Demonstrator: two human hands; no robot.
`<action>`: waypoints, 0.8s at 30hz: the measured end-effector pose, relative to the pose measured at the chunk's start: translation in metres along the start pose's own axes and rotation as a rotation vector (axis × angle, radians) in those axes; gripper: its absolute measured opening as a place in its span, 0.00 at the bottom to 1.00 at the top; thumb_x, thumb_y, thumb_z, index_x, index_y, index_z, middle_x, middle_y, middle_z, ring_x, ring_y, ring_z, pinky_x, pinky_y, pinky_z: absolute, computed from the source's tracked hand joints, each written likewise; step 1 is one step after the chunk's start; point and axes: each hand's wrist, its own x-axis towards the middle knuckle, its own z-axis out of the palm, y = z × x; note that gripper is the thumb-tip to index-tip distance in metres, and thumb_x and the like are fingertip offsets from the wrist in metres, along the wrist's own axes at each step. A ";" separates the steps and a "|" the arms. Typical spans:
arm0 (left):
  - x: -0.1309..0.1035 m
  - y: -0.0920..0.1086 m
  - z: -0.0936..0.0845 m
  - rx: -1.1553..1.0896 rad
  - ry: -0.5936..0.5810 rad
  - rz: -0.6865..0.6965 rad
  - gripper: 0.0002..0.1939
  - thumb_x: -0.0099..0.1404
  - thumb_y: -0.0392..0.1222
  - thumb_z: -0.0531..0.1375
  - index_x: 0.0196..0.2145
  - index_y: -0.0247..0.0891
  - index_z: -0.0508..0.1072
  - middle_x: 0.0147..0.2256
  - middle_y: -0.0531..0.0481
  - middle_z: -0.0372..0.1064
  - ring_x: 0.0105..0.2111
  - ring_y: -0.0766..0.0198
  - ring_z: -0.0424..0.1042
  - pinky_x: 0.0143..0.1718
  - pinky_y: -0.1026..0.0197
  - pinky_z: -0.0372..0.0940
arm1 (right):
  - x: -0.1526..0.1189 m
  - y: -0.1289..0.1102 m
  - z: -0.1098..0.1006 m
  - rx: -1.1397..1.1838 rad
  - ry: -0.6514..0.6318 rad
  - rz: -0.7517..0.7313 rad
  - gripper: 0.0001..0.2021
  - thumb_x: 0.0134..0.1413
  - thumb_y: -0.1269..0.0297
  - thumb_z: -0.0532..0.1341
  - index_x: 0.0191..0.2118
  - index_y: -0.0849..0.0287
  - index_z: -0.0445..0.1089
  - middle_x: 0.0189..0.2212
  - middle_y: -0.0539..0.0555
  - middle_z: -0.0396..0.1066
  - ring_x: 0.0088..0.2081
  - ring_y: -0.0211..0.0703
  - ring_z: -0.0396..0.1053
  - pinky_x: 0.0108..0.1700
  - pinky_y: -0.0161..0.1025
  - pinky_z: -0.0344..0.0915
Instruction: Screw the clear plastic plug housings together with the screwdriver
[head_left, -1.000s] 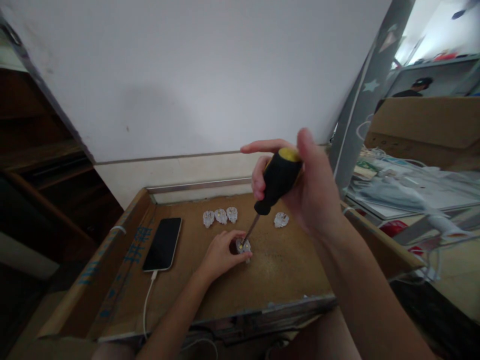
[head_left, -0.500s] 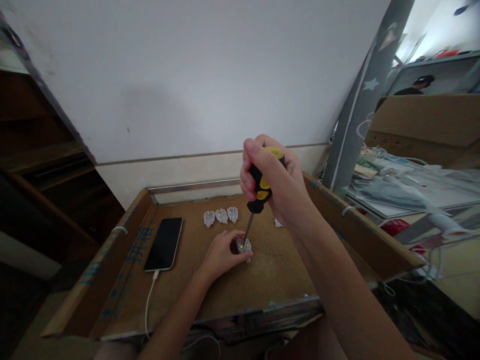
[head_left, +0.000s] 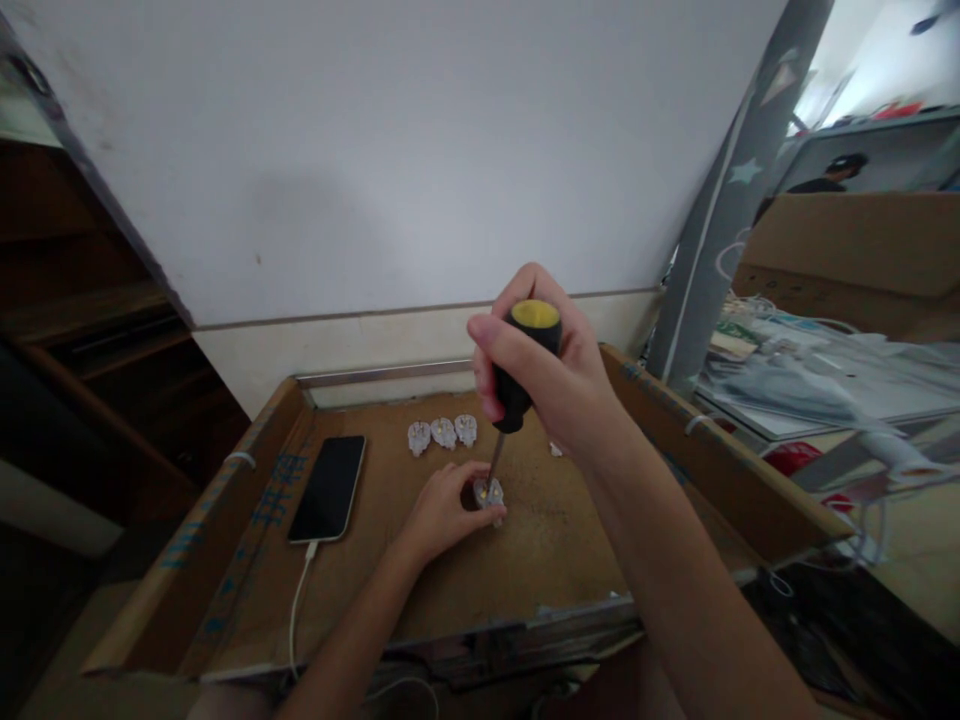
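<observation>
My right hand is wrapped round the black and yellow handle of a screwdriver, whose shaft points down. The tip meets a small clear plastic part with brass-coloured bits, lying on the cardboard. Thumb and fingers of my left hand grip that part from its left side. Behind it, three similar clear parts, a left one, a middle one and a right one, lie in a row. Another clear piece is partly hidden by my right hand.
A phone with a white cable lies on the left. Raised cardboard walls flank the work surface. Beyond the grey post are plastic bags, a large carton and a person in a dark cap.
My right hand has turned with the screwdriver handle, so the yellow end cap now faces the camera. The left hand and the clear part have stayed in place.
</observation>
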 end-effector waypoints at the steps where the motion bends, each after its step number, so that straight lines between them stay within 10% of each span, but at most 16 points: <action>1: 0.000 0.000 0.000 -0.001 -0.003 0.005 0.23 0.53 0.48 0.65 0.46 0.42 0.69 0.42 0.49 0.72 0.42 0.56 0.68 0.45 0.56 0.62 | 0.000 0.000 0.001 -0.032 0.020 -0.023 0.15 0.50 0.57 0.63 0.28 0.56 0.54 0.16 0.41 0.60 0.15 0.27 0.57 0.15 0.25 0.54; 6: 0.001 0.001 0.000 0.038 -0.010 0.014 0.19 0.54 0.49 0.64 0.43 0.42 0.71 0.40 0.49 0.72 0.41 0.56 0.68 0.43 0.56 0.62 | 0.001 0.005 0.009 -0.115 0.226 -0.151 0.13 0.54 0.53 0.58 0.28 0.58 0.61 0.18 0.44 0.56 0.17 0.26 0.54 0.16 0.26 0.52; 11: 0.000 -0.001 0.000 0.018 -0.010 0.001 0.21 0.54 0.49 0.65 0.45 0.41 0.70 0.41 0.48 0.71 0.42 0.55 0.68 0.44 0.56 0.61 | 0.001 0.001 0.011 -0.027 -0.058 -0.012 0.16 0.59 0.52 0.52 0.44 0.57 0.66 0.23 0.46 0.61 0.23 0.28 0.60 0.23 0.27 0.60; 19: -0.002 0.005 -0.003 0.046 -0.014 -0.009 0.23 0.54 0.48 0.65 0.47 0.42 0.69 0.41 0.49 0.71 0.42 0.55 0.67 0.45 0.56 0.60 | 0.012 0.010 0.005 -0.034 -0.005 -0.042 0.12 0.52 0.60 0.61 0.27 0.56 0.55 0.17 0.41 0.62 0.16 0.27 0.60 0.17 0.26 0.57; 24: -0.002 0.007 -0.003 0.088 0.011 -0.001 0.22 0.53 0.48 0.66 0.45 0.42 0.70 0.40 0.50 0.71 0.41 0.56 0.67 0.44 0.56 0.60 | 0.014 0.022 0.011 -0.237 0.402 -0.330 0.13 0.55 0.55 0.58 0.26 0.57 0.58 0.15 0.42 0.55 0.15 0.27 0.54 0.15 0.28 0.51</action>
